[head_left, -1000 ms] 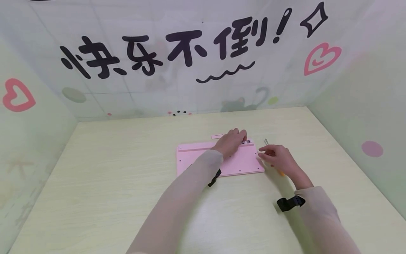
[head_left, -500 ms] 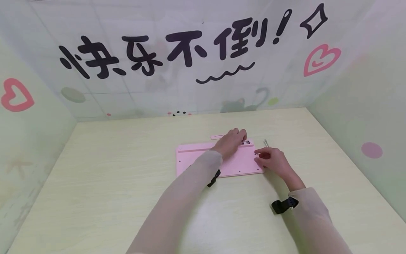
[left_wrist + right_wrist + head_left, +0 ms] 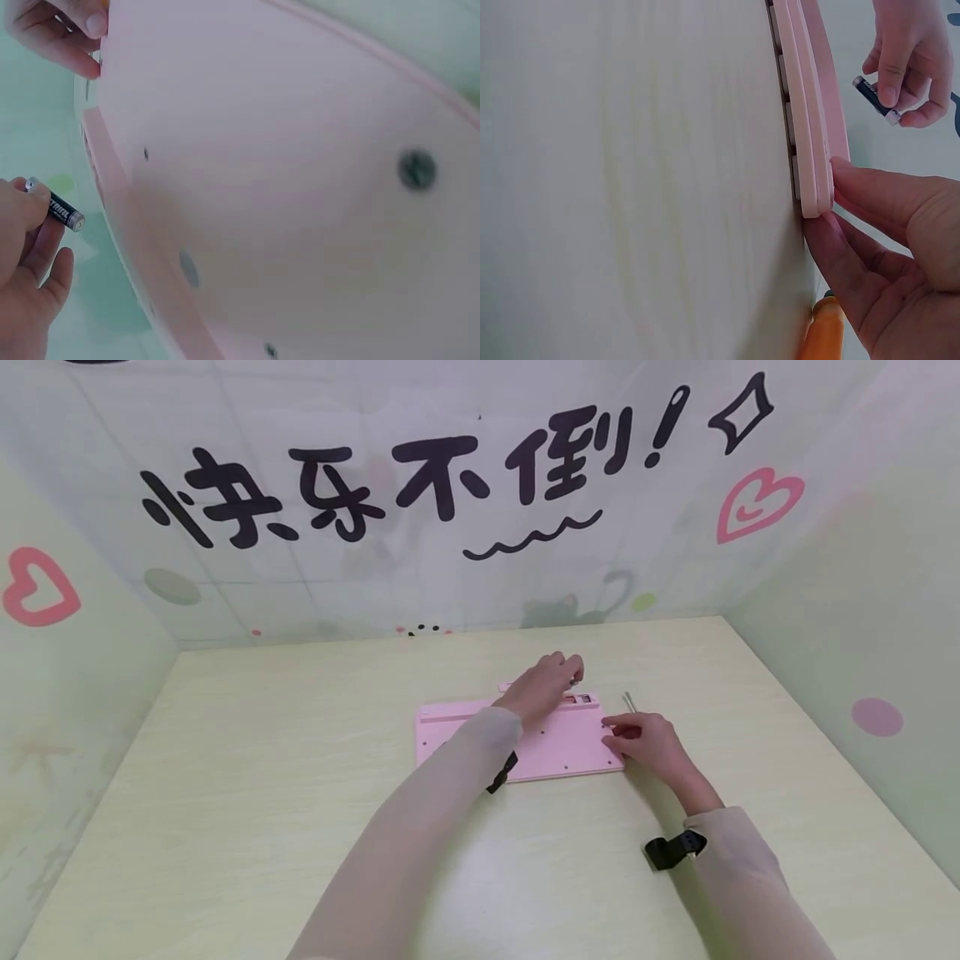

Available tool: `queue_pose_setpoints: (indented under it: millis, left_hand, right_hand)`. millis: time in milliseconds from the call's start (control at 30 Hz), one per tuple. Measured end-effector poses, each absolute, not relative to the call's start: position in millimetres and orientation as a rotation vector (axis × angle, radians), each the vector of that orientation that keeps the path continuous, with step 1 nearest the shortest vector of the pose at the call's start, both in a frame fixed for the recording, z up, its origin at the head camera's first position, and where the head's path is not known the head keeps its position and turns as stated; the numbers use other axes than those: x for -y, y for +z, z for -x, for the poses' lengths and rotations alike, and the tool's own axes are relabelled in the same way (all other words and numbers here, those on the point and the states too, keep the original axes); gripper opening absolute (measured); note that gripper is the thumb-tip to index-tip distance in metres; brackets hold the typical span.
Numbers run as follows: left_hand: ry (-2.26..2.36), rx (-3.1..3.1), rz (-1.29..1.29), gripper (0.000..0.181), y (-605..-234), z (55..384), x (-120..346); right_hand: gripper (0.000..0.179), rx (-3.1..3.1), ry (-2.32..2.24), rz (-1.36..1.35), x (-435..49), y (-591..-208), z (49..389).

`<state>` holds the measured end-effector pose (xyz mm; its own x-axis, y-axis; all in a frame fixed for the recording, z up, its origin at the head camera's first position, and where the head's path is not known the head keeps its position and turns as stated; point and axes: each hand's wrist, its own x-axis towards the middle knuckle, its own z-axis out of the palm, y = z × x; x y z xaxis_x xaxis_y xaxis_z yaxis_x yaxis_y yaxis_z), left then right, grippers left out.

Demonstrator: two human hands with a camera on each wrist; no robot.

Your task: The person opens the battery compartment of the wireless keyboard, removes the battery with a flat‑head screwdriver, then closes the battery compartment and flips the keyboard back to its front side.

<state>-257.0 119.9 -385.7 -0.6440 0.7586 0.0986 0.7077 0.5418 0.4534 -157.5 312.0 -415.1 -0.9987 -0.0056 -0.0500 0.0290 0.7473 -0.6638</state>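
A pink keyboard lies face down, its key side against the table and small screws dotting its back. Along its raised far ridge, the battery compartment is uncovered near the right end. My left hand is just above that ridge, pinching a small dark cylindrical battery between thumb and fingers. At the keyboard's right edge, my right hand grips the side, thumb on the back and fingers beneath, as the right wrist view shows.
Behind the keyboard lies a thin pink battery cover, mostly hidden by the left hand. A screwdriver with an orange handle lies on the table beyond the right hand. Printed walls bound the table at the back and sides.
My left hand has lifted slightly up and away from the battery compartment, bringing the battery out into view. My right hand moved left onto the keyboard's edge and has stayed there.
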Motion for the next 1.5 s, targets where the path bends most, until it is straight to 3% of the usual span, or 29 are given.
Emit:
queue_pose_setpoints:
  millis: [500,700,1500]
  left_hand:
    - [0.555,-2.719,-1.262,0.022,-379,266,-85]
    - [0.421,-2.747,-1.210,0.029,-377,270,-75]
    - [0.362,-2.701,-0.956,0.025,-388,282,-21]
  right_hand:
    - [0.032,-2.881,-1.127,-0.049,-312,-416,156]
    - [0.032,-2.872,-1.138,-0.064,-311,-413,155]
    - [0.032,-2.859,-1.111,-0.065,-307,-411,157]
